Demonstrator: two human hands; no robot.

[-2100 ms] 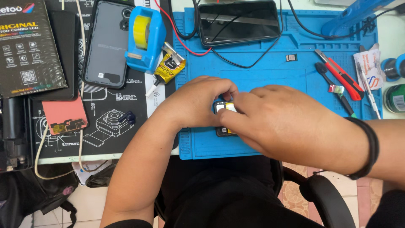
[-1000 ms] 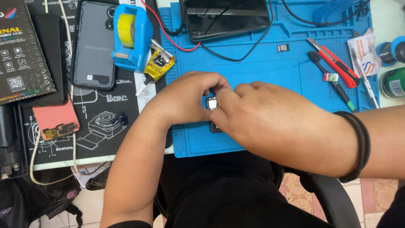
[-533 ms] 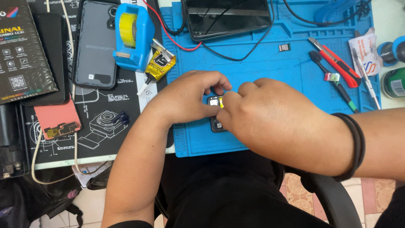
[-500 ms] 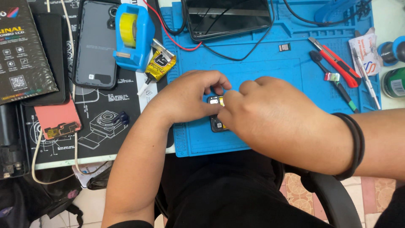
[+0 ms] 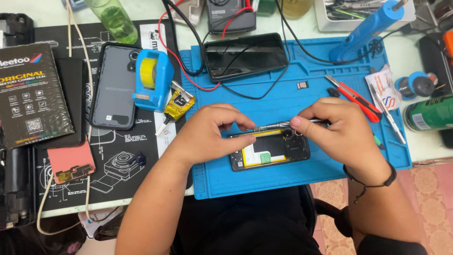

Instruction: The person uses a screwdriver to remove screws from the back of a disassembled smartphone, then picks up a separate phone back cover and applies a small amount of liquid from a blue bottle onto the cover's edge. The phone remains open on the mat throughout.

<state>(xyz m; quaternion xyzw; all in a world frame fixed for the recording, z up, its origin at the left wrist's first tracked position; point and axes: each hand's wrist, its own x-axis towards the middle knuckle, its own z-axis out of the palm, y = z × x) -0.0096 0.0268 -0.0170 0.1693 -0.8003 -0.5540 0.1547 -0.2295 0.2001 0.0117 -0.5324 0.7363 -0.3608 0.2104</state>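
1. Two mats cover the pale worktop (image 5: pixel 33 12): a black printed rubber mat (image 5: pixel 118 165) at nine o'clock and a blue silicone repair mat (image 5: pixel 292 104) in the middle.
2. On the black mat lie a dark printed parts packet (image 5: pixel 33 94), a small pink flat pad with a gold flex strip (image 5: pixel 71 163), a grey phone back cover (image 5: pixel 115 87) and a blue tape dispenser with a yellow roll (image 5: pixel 152 78).
3. At the seam of the mats rests a yellow-and-black glue tube (image 5: pixel 177 105).
4. Left hand (image 5: pixel 207 137) curls over the left end of the opened black phone with a yellow battery (image 5: pixel 269 151), thumb and forefinger closed narrowly on the tip of a thin metal screwdriver (image 5: pixel 283 125).
5. That phone lies near six o'clock on the blue mat, close to its front edge.
6. Right hand (image 5: pixel 339 134) pinches the screwdriver's shaft over the phone's right end.
7. At twelve o'clock sits a dark phone screen (image 5: pixel 245 55) with red and black wires (image 5: pixel 188 66) running to it.
8. At two o'clock lie a red-handled cutter (image 5: pixel 354 97) and a blue hot-glue gun (image 5: pixel 365 30); a green can (image 5: pixel 432 113) lies at three.
9. Open blue mat shows between the hands and the screen; beyond the worktop's front edge, tiled floor (image 5: pixel 424 189) shows at four o'clock.
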